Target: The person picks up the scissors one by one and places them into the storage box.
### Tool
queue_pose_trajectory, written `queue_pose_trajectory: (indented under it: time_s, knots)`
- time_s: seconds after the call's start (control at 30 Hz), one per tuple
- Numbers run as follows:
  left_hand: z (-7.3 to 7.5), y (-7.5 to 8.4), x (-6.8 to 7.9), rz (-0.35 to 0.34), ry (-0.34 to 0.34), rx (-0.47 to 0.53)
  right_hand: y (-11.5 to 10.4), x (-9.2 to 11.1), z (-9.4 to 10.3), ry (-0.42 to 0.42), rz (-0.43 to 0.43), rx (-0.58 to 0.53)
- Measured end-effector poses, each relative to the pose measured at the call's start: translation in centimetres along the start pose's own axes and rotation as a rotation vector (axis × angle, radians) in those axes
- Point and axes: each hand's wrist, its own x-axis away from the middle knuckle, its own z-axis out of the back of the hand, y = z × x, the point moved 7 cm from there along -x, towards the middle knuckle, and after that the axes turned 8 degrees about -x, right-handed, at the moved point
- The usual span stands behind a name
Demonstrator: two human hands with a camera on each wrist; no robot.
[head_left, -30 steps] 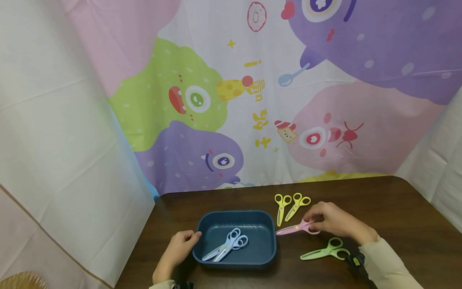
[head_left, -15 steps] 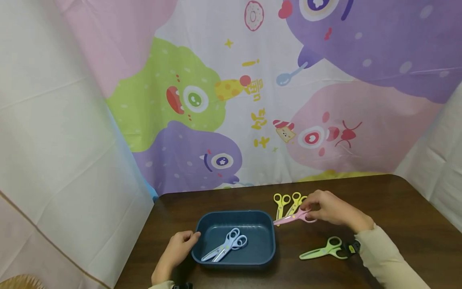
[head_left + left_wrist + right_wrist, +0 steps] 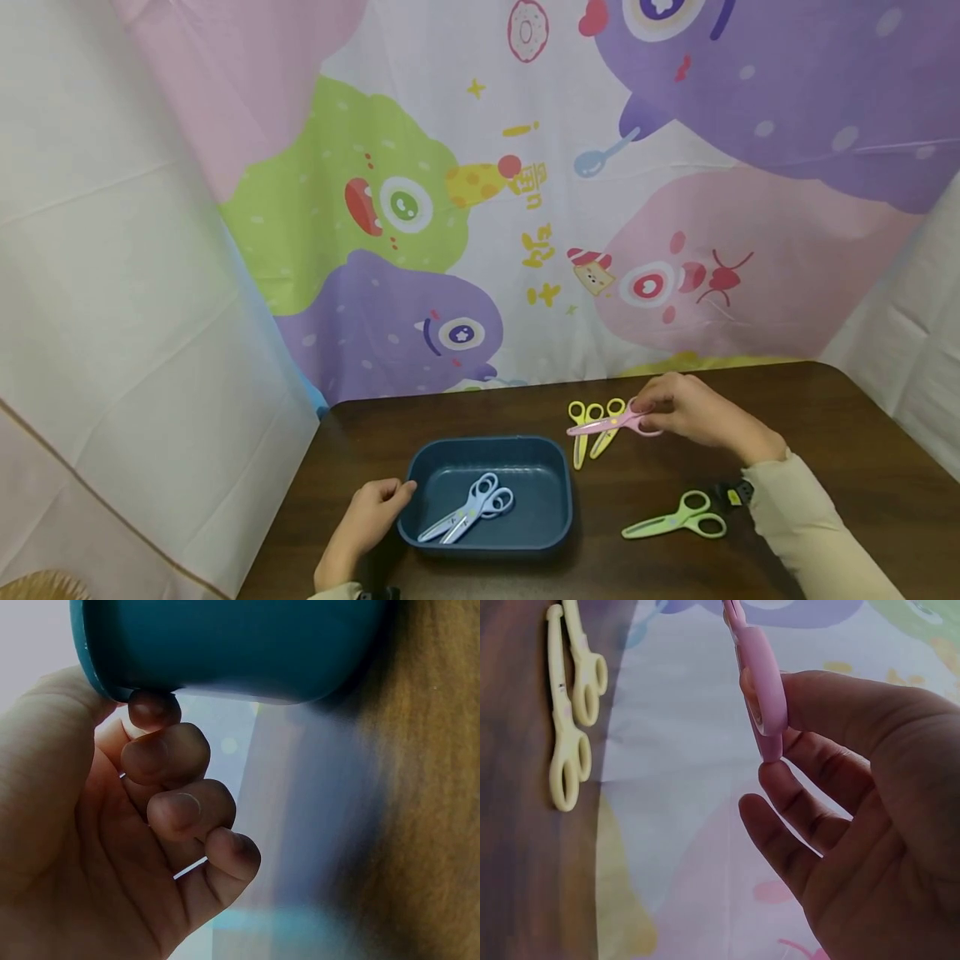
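Note:
Pink scissors (image 3: pixel 600 426) hang in the air above the table, their blades pointing left across two yellow scissors. My right hand (image 3: pixel 693 417) pinches them by a handle loop between thumb and fingers, as the right wrist view also shows at the pink handle (image 3: pixel 763 682). At the left end of a dark blue tray (image 3: pixel 487 547), my left hand (image 3: pixel 369 517) grips the rim. In the left wrist view its thumb lies over the tray wall (image 3: pixel 225 645) and a fingertip touches the other side. Inside the tray lie two light blue scissors (image 3: pixel 471 510), one partly over the other.
Two yellow scissors, the left one (image 3: pixel 581 446) and the right one (image 3: pixel 604 442), lie at the back of the brown table (image 3: pixel 825 467). Green scissors (image 3: pixel 675 522) rest right of the tray, near my right sleeve (image 3: pixel 810 517). A cartoon-printed cloth (image 3: pixel 420 350) hangs behind the table.
My right hand has carried the pink scissors up and away from beside the tray's right rim to above the yellow scissors. The left hand, tray and green scissors stay put.

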Motion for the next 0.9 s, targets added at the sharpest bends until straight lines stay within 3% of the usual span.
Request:
queue_pose_trajectory:
  time_s: [0.17,0.47,0.9]
  knots:
    - [0.0,-0.1,0.1,0.007,0.0,-0.008,-0.5,-0.8,-0.1,-0.002,0.014,-0.029]
    - [0.0,0.0,-0.1,0.016,-0.004,-0.011,-1.1,-2.0,-0.2,-0.003,-0.037,-0.067]
    - [0.0,0.1,0.0,0.006,-0.002,-0.016,-2.7,-3.7,-1.4,-0.032,0.003,-0.078]
